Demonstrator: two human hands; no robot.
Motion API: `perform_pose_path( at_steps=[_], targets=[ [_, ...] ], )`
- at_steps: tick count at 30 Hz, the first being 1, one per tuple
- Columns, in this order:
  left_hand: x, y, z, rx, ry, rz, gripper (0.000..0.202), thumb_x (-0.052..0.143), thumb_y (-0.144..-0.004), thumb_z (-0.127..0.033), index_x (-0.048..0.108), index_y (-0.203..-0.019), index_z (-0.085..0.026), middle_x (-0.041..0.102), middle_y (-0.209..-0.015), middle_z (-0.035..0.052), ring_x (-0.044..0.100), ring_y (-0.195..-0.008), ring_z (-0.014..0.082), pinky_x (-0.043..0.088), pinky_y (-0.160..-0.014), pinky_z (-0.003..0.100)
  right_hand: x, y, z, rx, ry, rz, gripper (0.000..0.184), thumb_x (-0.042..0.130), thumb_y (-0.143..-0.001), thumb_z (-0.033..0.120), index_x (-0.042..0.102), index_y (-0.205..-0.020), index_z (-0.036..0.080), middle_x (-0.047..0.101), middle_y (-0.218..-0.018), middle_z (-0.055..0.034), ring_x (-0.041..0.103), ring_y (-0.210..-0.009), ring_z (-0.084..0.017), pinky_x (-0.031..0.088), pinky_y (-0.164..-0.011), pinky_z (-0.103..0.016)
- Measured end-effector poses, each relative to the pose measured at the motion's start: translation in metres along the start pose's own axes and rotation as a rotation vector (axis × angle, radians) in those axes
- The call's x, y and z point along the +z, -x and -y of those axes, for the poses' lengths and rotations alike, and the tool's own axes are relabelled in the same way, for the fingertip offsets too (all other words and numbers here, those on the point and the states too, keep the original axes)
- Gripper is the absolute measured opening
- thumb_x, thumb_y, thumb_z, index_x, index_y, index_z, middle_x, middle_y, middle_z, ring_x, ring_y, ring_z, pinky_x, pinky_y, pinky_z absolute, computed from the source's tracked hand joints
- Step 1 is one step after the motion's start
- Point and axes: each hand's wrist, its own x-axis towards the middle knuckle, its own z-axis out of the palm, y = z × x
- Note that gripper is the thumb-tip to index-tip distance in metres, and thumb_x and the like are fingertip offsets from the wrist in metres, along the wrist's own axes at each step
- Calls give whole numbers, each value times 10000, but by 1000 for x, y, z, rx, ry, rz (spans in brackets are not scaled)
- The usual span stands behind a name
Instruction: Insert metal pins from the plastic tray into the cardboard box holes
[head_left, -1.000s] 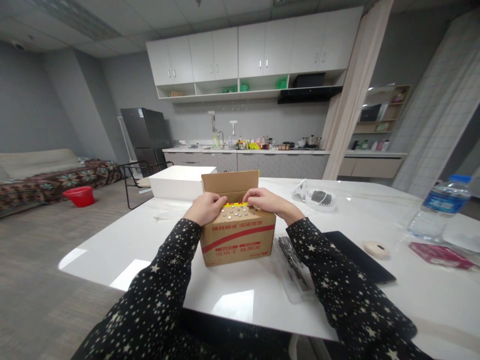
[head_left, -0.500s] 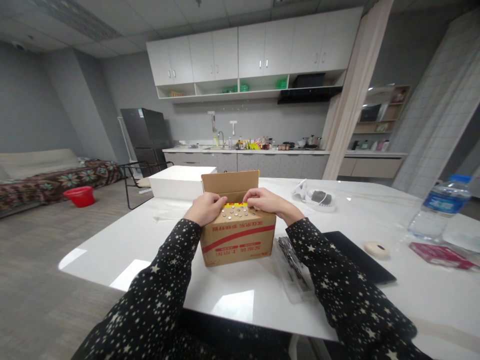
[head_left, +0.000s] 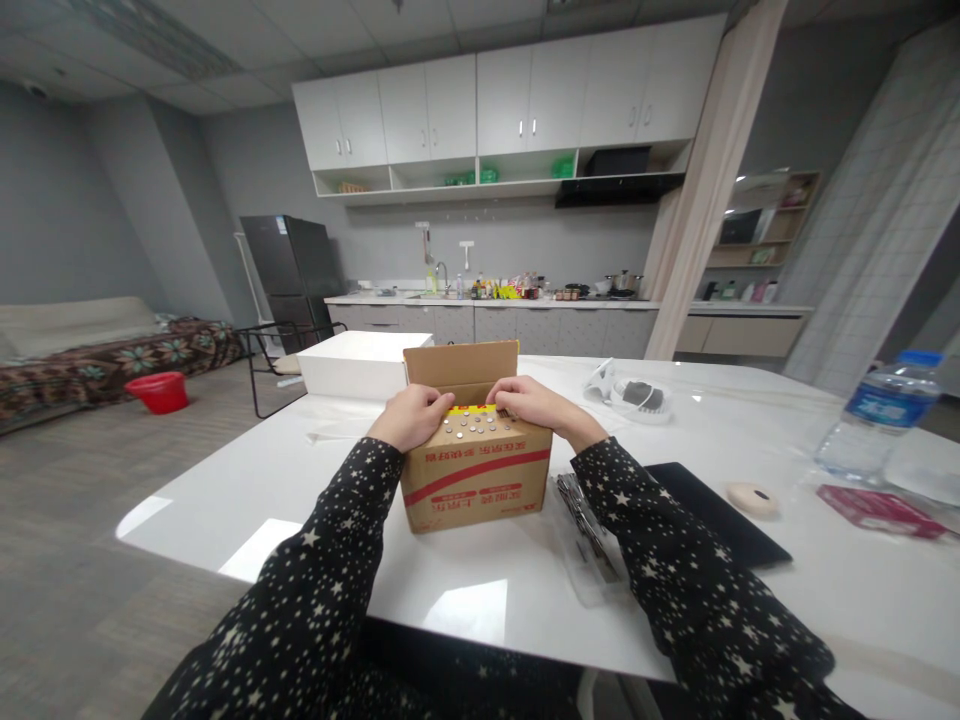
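A brown cardboard box (head_left: 480, 480) with red print stands on the white table (head_left: 487, 600) in front of me, its far flap upright. Several small silver discs (head_left: 469, 425) lie on its near top flap, beside a yellow strip (head_left: 471, 409). My left hand (head_left: 409, 412) rests curled on the box's top left edge. My right hand (head_left: 532, 400) is curled at the top right, its fingertips pinched at the yellow strip. What the fingers hold is too small to make out.
A white box (head_left: 360, 362) stands behind the cardboard one. To the right lie a clear pack of dark parts (head_left: 589, 530), a black pad (head_left: 720, 510), a beige oval object (head_left: 754, 497), a red packet (head_left: 877, 508) and a water bottle (head_left: 874, 415).
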Motion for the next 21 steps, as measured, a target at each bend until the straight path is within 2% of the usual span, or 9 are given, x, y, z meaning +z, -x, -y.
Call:
perform_pose_path(
  at_steps=[10, 21],
  targets=[
    [0, 1, 0, -11, 8, 6, 484, 419, -857, -559, 526, -554, -197, 607, -621, 55, 538, -645, 208, 359, -612, 303, -1, 1, -4, -16, -19, 5, 182, 607, -778, 215, 751, -883, 177, 742, -883, -43, 626, -796, -167, 448, -700, -241],
    [-1, 1, 0, -17, 7, 16, 487, 404, -846, -571, 536, -564, -196, 626, -648, 66, 555, -675, 219, 373, -641, 319, -1, 1, -1, -14, -11, 13, 177, 563, -803, 181, 727, -866, 159, 741, -844, -31, 639, -769, -153, 441, -679, -233]
  ],
)
